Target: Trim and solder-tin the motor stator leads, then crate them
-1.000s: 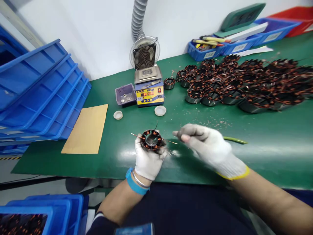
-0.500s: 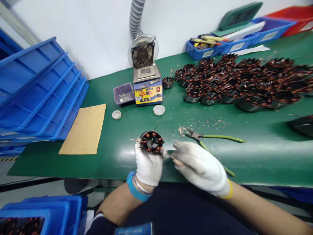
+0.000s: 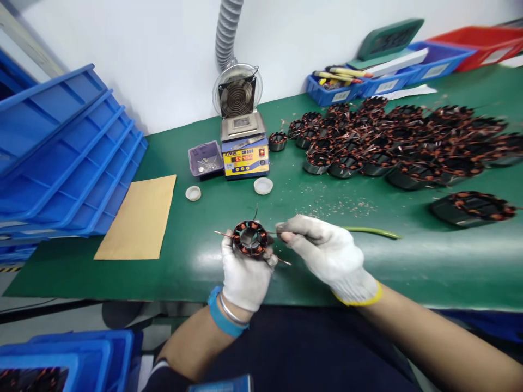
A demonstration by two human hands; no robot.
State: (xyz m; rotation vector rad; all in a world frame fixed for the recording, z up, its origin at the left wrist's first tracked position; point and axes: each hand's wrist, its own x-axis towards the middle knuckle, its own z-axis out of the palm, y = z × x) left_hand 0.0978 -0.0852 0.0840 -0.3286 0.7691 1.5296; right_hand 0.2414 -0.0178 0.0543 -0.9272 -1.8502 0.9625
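My left hand [image 3: 245, 275], in a white glove, holds a round motor stator [image 3: 249, 238] with copper windings just above the green bench mat [image 3: 429, 256]. Thin copper leads stick out of the stator to the left and right. My right hand [image 3: 327, 251], also gloved, pinches one lead at the stator's right side with thumb and forefinger. Green-handled pliers [image 3: 373, 233] lie on the mat behind my right hand, mostly hidden by it.
A solder pot with a fan [image 3: 242, 130] stands at the back centre, beside a small grey tray [image 3: 204, 158] and two white caps [image 3: 263, 185]. Several stators [image 3: 388, 144] crowd the right. Stacked blue crates [image 3: 65, 152] fill the left, next to a cardboard sheet [image 3: 141, 216].
My right hand moved from beside the stator's lower right up to its right side and now pinches a lead. The pliers stay on the mat. The view shifted slightly.
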